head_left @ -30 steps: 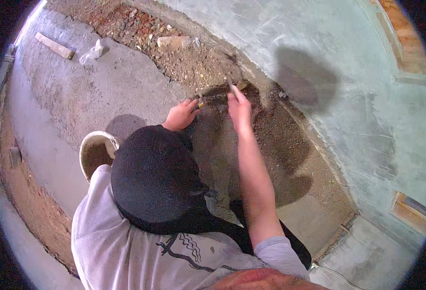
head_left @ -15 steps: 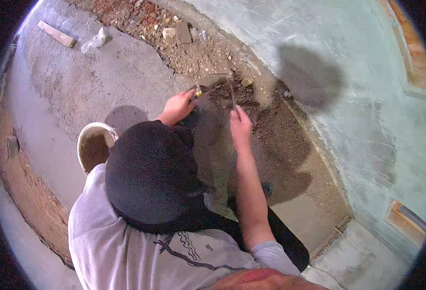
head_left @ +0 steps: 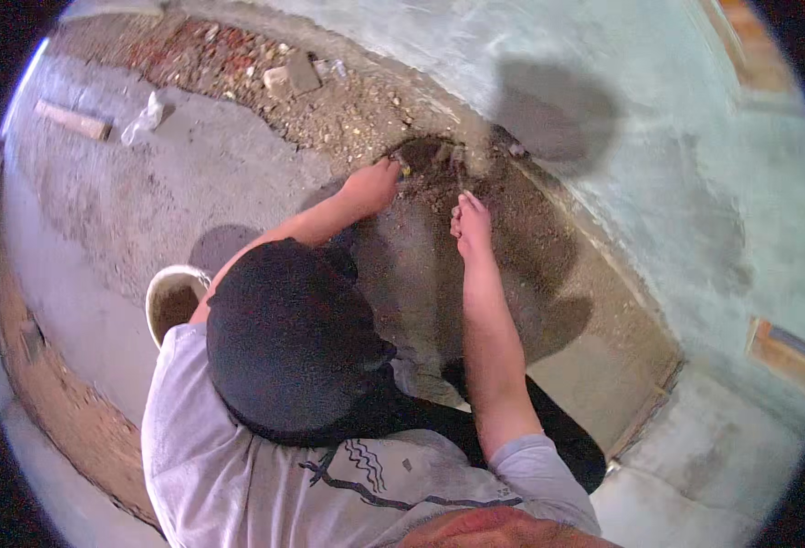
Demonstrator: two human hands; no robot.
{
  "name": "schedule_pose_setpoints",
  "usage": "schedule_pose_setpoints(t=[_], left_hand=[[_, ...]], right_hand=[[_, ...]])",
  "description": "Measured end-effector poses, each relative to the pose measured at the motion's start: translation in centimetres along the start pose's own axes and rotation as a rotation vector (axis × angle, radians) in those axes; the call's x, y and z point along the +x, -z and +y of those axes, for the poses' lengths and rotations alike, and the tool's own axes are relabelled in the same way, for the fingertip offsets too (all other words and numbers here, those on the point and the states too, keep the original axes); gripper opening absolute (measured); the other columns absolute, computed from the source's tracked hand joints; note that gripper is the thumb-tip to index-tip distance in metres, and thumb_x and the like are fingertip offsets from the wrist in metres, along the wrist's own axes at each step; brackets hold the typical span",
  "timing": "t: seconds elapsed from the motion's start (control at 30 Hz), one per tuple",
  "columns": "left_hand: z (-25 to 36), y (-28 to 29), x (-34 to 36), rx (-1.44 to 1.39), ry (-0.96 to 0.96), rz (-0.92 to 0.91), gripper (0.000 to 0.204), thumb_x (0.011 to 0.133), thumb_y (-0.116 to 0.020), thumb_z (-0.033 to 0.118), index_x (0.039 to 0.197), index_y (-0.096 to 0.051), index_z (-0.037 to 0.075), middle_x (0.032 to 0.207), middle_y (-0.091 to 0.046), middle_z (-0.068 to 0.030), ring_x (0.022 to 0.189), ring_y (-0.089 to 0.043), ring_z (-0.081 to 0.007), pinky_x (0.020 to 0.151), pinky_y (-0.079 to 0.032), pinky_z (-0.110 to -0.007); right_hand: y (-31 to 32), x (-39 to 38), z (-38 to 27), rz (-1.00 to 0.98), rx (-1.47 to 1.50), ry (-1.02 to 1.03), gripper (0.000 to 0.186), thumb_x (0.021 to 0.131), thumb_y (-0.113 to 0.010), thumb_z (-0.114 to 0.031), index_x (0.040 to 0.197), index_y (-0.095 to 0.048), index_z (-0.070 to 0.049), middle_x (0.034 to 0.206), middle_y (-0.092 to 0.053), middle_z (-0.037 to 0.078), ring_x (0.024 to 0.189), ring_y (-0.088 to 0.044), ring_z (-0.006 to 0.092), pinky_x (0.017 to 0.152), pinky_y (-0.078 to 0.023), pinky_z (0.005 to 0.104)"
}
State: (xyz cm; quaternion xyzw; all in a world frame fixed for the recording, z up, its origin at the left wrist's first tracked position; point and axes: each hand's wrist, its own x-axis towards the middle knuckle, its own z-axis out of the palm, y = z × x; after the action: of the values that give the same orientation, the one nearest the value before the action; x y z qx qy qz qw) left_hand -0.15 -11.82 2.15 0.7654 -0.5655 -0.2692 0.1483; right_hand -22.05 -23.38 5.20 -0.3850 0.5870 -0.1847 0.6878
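Note:
My left hand (head_left: 375, 185) is closed around the handle of a tool with a yellow-and-black grip (head_left: 406, 170), most of it covered by my fingers. The tool's far end is lost against dark, loose soil (head_left: 434, 155). To the right, my right hand (head_left: 472, 222) pinches a thin rod-like tool (head_left: 462, 172) that points away from me into the same soil. What sits at its far end is too blurred to make out. Both hands are over the strip of dug earth, a short way apart.
A white bucket (head_left: 203, 272) with brown material inside stands left of my black-clad knee (head_left: 293, 338). Farther off are stone blocks (head_left: 291, 77), rubble (head_left: 224, 55), a wooden piece (head_left: 72, 121) and a crumpled clear bag (head_left: 144, 119). A pale wall (head_left: 676, 183) runs along the right.
Both hands have moved slightly right, the left one reaching farther forward. The pale blade-like piece between the tools no longer shows clearly. The view has shifted a little.

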Motion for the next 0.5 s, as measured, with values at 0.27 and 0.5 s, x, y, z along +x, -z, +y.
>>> schedule_pose_setpoints(t=[0.27, 0.5], left_hand=[[0.7, -1.8, -4.6, -0.136, -0.035, 0.100, 0.048, 0.094, -0.059, 0.031, 0.130, -0.049, 0.002, 0.116, -0.059, -0.0257, 0.100, -0.062, -0.0455, 0.084, -0.052, -0.052], [-0.1, -3.6, -6.7, -0.314, -0.099, 0.220, 0.056, 0.091, -0.063, 0.020, 0.138, -0.043, -0.003, 0.126, -0.054, -0.0285, 0.122, -0.050, -0.0447, 0.102, -0.043, -0.046]], right_hand=[[5.4, -3.1, 5.4, 0.043, -0.214, -0.013, 0.045, 0.100, -0.058, -0.023, 0.141, -0.049, -0.007, 0.069, -0.051, -0.001, 0.050, -0.041, 0.0074, 0.043, -0.031, 0.0248], [5.4, -4.3, 3.7, 0.121, -0.454, 0.356, 0.040, 0.098, -0.061, -0.022, 0.134, -0.056, -0.005, 0.070, -0.049, -0.004, 0.059, -0.043, 0.0053, 0.051, -0.035, 0.0220]])
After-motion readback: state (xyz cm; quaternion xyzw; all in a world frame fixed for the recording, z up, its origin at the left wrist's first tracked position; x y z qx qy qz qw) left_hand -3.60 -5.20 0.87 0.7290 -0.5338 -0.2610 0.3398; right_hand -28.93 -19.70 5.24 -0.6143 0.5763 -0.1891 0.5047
